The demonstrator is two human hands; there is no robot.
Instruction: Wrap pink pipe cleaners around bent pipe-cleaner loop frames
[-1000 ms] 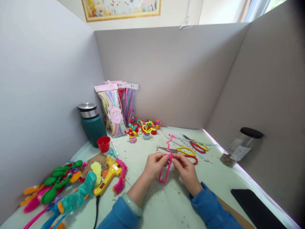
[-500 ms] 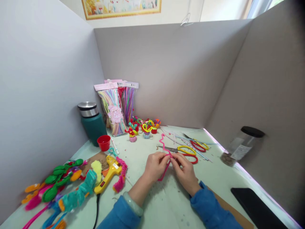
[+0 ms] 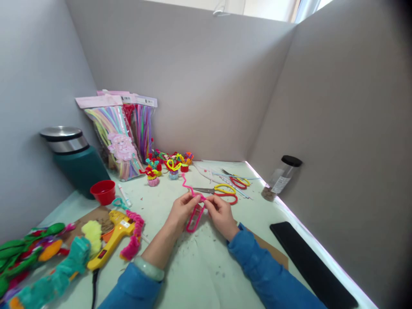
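Between my hands is a bright pink pipe cleaner (image 3: 195, 219), bent into a long narrow loop that hangs toward me, with a zigzag end rising away from me. My left hand (image 3: 183, 211) pinches it at the top of the loop between thumb and fingers. My right hand (image 3: 220, 213) grips the same pipe cleaner just to the right, its fingertips close to the left ones. Just beyond my fingers lie scissors (image 3: 222, 193) with yellow and red handles, the blades pointing left.
A yellow glue gun (image 3: 112, 240), a red cup (image 3: 103, 192) and a teal bottle (image 3: 77, 163) stand or lie at left. Bags of pipe cleaners (image 3: 116, 137) lean at the back, near small pipe-cleaner figures (image 3: 174, 171). At right are a clear jar (image 3: 279, 180) and a black flat object (image 3: 309, 262).
The view has swung right, so things sit further left. The pink loop now shows wider and more openly below my fingers; both hands still hold it.
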